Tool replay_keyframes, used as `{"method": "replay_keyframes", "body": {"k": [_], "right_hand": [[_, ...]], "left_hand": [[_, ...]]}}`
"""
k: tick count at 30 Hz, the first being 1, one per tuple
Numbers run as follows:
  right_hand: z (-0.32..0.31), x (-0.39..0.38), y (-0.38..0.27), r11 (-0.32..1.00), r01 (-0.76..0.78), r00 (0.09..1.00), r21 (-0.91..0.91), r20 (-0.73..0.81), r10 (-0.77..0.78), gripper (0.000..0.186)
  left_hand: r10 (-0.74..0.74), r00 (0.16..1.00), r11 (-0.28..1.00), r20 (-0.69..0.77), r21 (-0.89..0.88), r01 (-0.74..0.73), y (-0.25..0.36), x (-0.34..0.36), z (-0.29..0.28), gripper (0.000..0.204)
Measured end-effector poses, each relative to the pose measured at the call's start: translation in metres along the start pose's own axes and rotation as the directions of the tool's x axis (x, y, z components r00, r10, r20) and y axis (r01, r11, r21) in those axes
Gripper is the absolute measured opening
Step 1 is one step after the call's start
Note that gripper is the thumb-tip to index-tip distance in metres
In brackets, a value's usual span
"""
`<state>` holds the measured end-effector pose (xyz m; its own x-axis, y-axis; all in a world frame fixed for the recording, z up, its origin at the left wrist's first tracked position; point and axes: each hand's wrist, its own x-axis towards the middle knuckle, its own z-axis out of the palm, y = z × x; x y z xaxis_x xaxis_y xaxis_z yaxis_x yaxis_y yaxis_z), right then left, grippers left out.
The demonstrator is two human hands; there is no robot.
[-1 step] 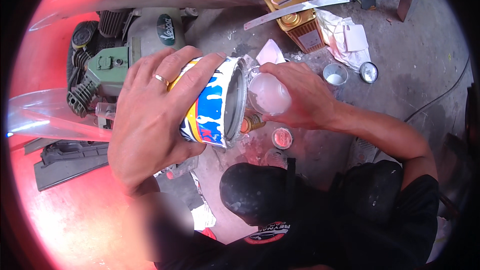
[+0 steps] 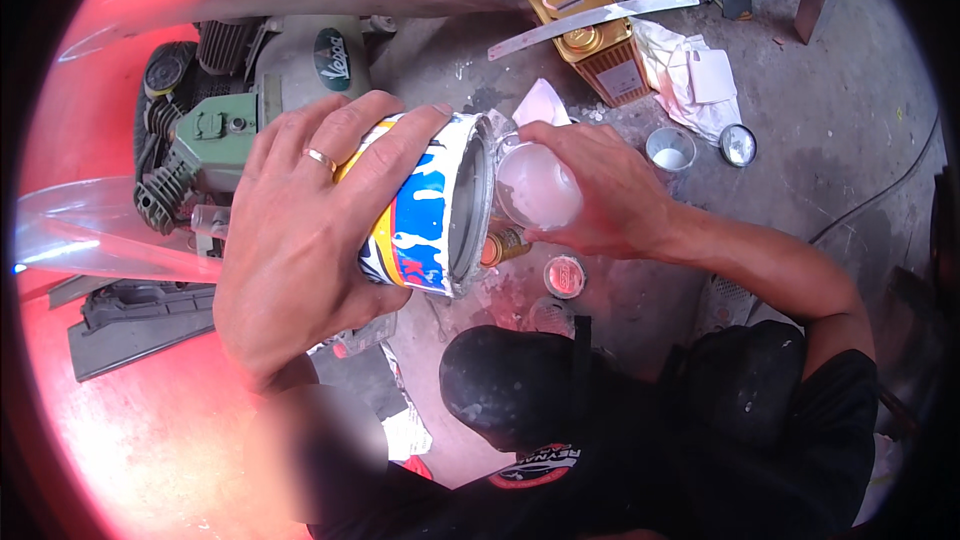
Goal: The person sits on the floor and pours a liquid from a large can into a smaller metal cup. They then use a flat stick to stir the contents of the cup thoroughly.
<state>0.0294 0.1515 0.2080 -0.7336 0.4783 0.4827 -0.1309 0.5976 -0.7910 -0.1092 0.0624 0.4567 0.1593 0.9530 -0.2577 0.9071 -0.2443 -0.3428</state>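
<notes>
My left hand [image 2: 300, 240], a ring on one finger, grips a round paint tin [image 2: 425, 210] with a blue, white, yellow and red label. The tin is tipped on its side, its open mouth facing right. My right hand [image 2: 610, 190] holds a clear plastic cup [image 2: 538, 185] of whitish liquid right at the tin's rim. A small amber bottle [image 2: 505, 245] shows just below the two. Whether anything flows from the tin is hidden.
A green and grey engine [image 2: 215, 140] sits at left beside red bodywork [image 2: 110, 420]. On the concrete floor are a gold rectangular can [image 2: 590, 35] with a long metal blade [image 2: 600, 18] across it, white rags [image 2: 685, 70], a small tin [image 2: 670, 148], a loose lid [image 2: 737, 144] and a red cap [image 2: 565, 276].
</notes>
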Motion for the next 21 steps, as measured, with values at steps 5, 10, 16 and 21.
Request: {"method": "replay_keyframes", "body": {"k": [5,10,16,21], "right_hand": [[0.002,-0.001,0.000,0.999,-0.045,0.998,0.030,-0.036,0.046,0.089],[0.002,-0.001,-0.001,0.995,-0.075,0.996,0.058,-0.049,0.078,0.087],[0.003,-0.001,-0.004,0.992,-0.086,0.993,0.096,-0.075,0.094,0.083],[0.008,-0.004,-0.003,0.994,-0.049,0.994,0.098,-0.089,0.058,0.075]], "left_hand": [[-0.027,1.000,0.998,-0.016,0.051,0.027,0.008,0.002,-0.011,0.101],[-0.051,0.999,0.996,-0.006,0.072,0.051,0.015,0.002,-0.017,0.101],[-0.027,0.999,0.996,-0.024,0.083,0.029,0.018,0.003,-0.018,0.098],[-0.020,1.000,0.996,-0.001,0.090,0.020,0.021,0.007,-0.022,0.099]]}}
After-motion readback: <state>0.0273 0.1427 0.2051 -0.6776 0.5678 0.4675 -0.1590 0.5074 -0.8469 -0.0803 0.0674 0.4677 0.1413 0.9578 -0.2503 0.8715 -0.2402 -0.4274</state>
